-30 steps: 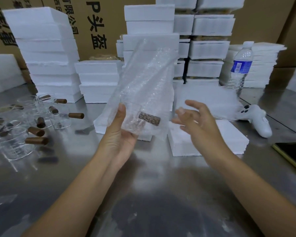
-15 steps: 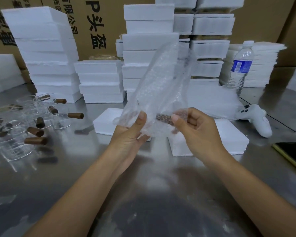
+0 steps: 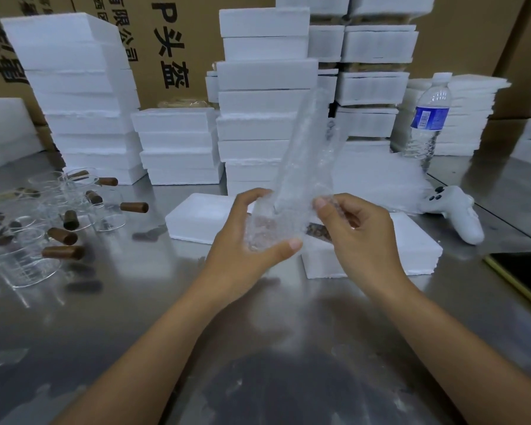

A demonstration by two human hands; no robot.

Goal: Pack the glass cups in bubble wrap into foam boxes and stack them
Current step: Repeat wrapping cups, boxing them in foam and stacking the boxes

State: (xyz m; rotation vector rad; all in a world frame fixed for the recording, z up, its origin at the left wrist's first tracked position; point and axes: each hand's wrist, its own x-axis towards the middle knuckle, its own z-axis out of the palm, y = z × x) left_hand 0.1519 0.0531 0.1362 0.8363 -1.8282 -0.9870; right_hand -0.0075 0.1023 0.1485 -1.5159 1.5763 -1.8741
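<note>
Both hands grip one clear bubble-wrap sheet (image 3: 304, 167) around a glass cup — left hand (image 3: 246, 240) cupping, right hand (image 3: 356, 231) pinching — above the steel table (image 3: 135, 317).

I see even overhead light, fairly bright; the steel desk (image 3: 111, 320) gives soft glare and faint shadows. Edges bow and blur; the whole frame looks slightly soft.

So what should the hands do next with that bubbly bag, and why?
Probably fold the loose top of the bubble wrap down over the glass cup. The left hand and right hand hold the wrapped cup, but the wrap's top sticks up.
</note>
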